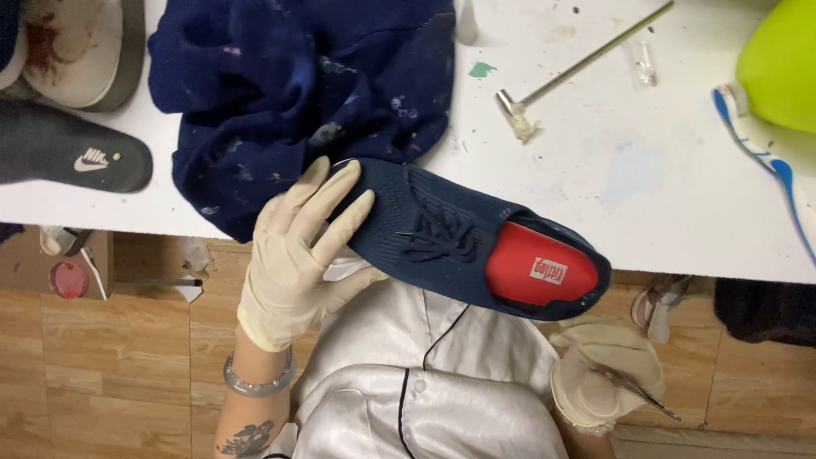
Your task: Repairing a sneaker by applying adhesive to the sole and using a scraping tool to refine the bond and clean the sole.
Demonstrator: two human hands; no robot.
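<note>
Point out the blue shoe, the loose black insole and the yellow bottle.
blue shoe (442,234): head view, on the laces.
black insole (59,153): head view, on its middle.
yellow bottle (782,59): head view, on its side.

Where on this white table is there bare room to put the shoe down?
Freest: the white table between the blue cloth, the metal rod and the front edge. Crowded: the left end with its black insole, and the right end by the yellow-green object.

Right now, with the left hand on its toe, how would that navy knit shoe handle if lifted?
The navy knit shoe is probably light, as the left hand holds it by the toe alone. Its knit upper likely flexes. The gloved grip seems unlikely to slip.
</note>
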